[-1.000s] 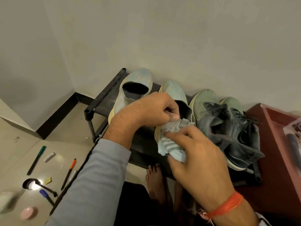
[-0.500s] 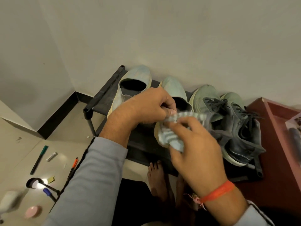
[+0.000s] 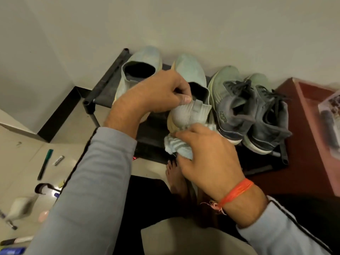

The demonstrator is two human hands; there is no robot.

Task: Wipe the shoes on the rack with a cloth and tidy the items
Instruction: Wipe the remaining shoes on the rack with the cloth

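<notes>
Hands work at the black metal shoe rack (image 3: 103, 85): the left hand (image 3: 158, 94) pinches the heel collar of the second pale blue knit slip-on shoe (image 3: 191, 100), while the right hand (image 3: 206, 153) grips a crumpled light blue striped cloth (image 3: 176, 146) against that shoe's heel. Grey-green lace-up sneakers (image 3: 248, 107) sit just beside it.

Black rack (image 3: 103, 89) carries four shoes (image 3: 231, 100).

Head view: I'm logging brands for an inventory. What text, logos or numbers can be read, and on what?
None can be read.
Dark grey sneaker: a mark on its side, too blurred to read.
Clear box on the red cabinet: printed pattern, blurred.
Pens on the floor: too small.
</notes>
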